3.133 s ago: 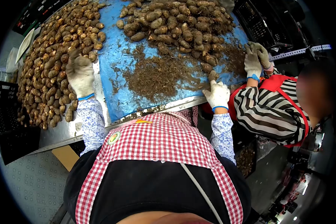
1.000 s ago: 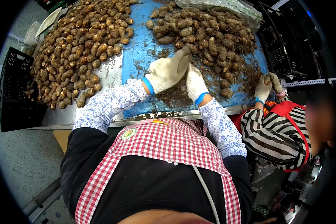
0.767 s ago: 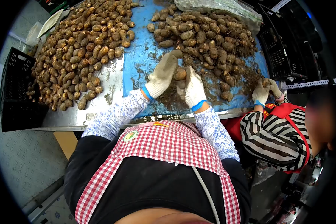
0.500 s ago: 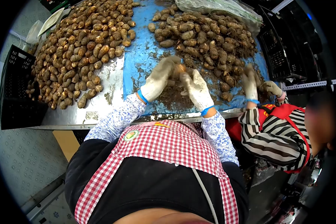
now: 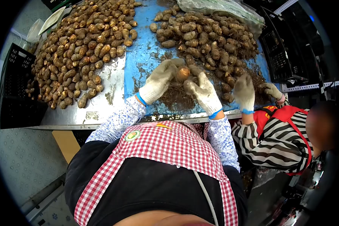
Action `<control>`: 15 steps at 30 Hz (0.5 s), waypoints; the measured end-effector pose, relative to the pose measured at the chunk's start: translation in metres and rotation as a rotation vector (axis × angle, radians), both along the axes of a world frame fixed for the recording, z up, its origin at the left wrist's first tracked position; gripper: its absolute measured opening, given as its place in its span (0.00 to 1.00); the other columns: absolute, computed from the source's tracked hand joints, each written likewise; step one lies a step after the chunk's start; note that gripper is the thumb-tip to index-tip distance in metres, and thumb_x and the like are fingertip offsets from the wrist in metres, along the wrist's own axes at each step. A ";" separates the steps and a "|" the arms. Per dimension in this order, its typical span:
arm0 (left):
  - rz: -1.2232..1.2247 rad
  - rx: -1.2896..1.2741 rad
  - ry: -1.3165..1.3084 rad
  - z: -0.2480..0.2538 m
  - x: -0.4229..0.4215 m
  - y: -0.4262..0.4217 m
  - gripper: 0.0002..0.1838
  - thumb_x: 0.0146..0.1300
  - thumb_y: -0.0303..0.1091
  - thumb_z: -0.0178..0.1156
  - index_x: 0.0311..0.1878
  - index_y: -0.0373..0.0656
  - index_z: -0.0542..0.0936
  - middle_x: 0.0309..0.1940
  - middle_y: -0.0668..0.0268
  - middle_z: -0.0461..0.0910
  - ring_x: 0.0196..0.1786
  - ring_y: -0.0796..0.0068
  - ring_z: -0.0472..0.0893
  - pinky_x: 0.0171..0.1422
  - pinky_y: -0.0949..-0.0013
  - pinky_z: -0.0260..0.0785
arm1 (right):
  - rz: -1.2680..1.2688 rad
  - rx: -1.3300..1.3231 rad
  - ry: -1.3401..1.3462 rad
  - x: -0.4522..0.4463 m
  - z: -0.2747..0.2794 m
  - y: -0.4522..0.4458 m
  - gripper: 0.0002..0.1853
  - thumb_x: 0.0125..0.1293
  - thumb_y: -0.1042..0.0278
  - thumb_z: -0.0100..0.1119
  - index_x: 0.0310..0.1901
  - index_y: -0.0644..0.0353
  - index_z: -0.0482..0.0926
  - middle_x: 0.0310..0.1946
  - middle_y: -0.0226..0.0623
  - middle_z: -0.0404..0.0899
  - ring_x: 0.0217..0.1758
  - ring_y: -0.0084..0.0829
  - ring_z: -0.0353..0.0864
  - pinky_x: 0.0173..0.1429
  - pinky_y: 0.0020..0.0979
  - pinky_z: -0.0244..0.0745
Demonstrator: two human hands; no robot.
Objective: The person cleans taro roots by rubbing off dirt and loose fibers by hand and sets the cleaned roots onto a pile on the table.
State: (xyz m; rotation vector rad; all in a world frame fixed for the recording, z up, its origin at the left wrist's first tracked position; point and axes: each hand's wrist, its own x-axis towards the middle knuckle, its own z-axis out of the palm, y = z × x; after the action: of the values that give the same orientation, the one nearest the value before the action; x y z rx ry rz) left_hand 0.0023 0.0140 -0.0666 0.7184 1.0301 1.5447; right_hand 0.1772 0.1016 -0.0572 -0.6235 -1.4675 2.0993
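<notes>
Gloved in soiled white knit, my left hand [image 5: 160, 80] is closed around a small taro [image 5: 183, 74] whose pale orange-brown end faces up. Just to its right is my right hand [image 5: 203, 89], also gloved, with thumb and fingers spread apart and nothing visible between them. Whether its fingertips touch the taro, I cannot tell. Beneath both hands lie dark root hairs and soil [image 5: 177, 98] on the blue sheet [image 5: 141, 49]. Beyond them is a heap of hairy, dirty taros [image 5: 211, 37].
A large pile of cleaner taros [image 5: 79, 52] covers the metal tabletop [image 5: 111, 81] at left. Black crates stand left [image 5: 17, 86] and right [image 5: 282, 49]. A co-worker in striped sleeves [image 5: 278, 147] works close on my right, gloved hand [image 5: 245, 92] raised. Clear plastic [image 5: 226, 13] lies at the back.
My right hand has drawn slightly right and opened away from the taro, which now shows between my hands. The co-worker's near hand has moved left and toward the table's front edge.
</notes>
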 end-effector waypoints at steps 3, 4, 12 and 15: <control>-0.072 -0.088 0.461 0.014 0.003 0.003 0.24 0.75 0.39 0.52 0.67 0.35 0.68 0.61 0.55 0.74 0.59 0.72 0.76 0.59 0.70 0.73 | -0.027 0.272 -0.123 -0.002 -0.015 0.009 0.26 0.65 0.70 0.64 0.63 0.65 0.69 0.54 0.47 0.78 0.51 0.35 0.82 0.54 0.32 0.79; 0.009 -0.063 0.617 0.021 0.008 0.003 0.21 0.73 0.36 0.56 0.63 0.34 0.72 0.55 0.56 0.78 0.55 0.74 0.78 0.56 0.72 0.74 | -0.039 0.471 -0.215 -0.004 -0.012 0.010 0.26 0.64 0.69 0.66 0.62 0.64 0.70 0.52 0.47 0.80 0.49 0.37 0.83 0.52 0.33 0.80; 0.086 -0.259 0.524 0.017 0.013 0.020 0.10 0.69 0.28 0.58 0.50 0.34 0.80 0.42 0.63 0.82 0.41 0.79 0.81 0.46 0.74 0.76 | -0.027 0.917 -0.337 -0.007 0.009 0.014 0.24 0.56 0.69 0.69 0.56 0.61 0.76 0.43 0.48 0.83 0.45 0.45 0.85 0.47 0.38 0.81; 0.184 -0.210 0.427 0.026 0.019 0.020 0.10 0.70 0.27 0.55 0.50 0.34 0.79 0.40 0.64 0.81 0.38 0.78 0.79 0.46 0.72 0.75 | -0.063 0.982 -0.384 -0.008 0.001 0.012 0.27 0.56 0.67 0.71 0.58 0.61 0.76 0.45 0.47 0.83 0.46 0.44 0.85 0.50 0.37 0.80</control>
State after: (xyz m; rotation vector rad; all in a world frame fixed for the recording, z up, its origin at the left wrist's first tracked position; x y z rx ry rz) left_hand 0.0209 0.0339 -0.0406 0.8432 1.5891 1.4378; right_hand 0.1688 0.1132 -0.0565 -0.6493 -2.3601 0.9919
